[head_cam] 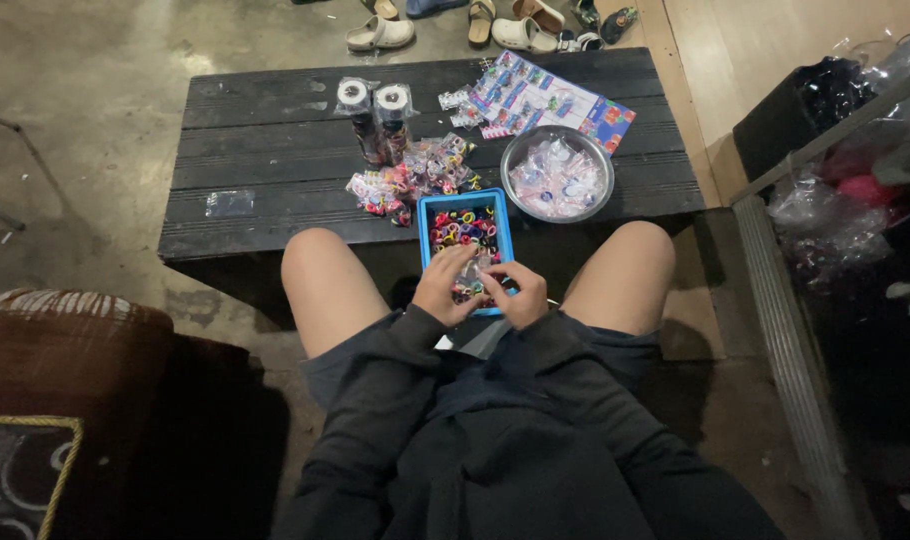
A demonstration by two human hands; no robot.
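Both hands are working over a blue tray (427,232) of colourful small rings (462,228): left hand (445,286) and right hand (517,293), fingers curled, are pinching a small clear packet (472,270) between them. Just beyond on the desk (265,150), a metal bowl (559,174) is holding filled packets.

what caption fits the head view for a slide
Both hands, left hand and right hand, work over a blue tray of colourful rings.

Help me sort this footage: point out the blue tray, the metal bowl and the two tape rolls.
blue tray (424,232): head view, left rim.
metal bowl (516,150): head view, upper left rim.
tape rolls (353,93): head view, top of left roll.
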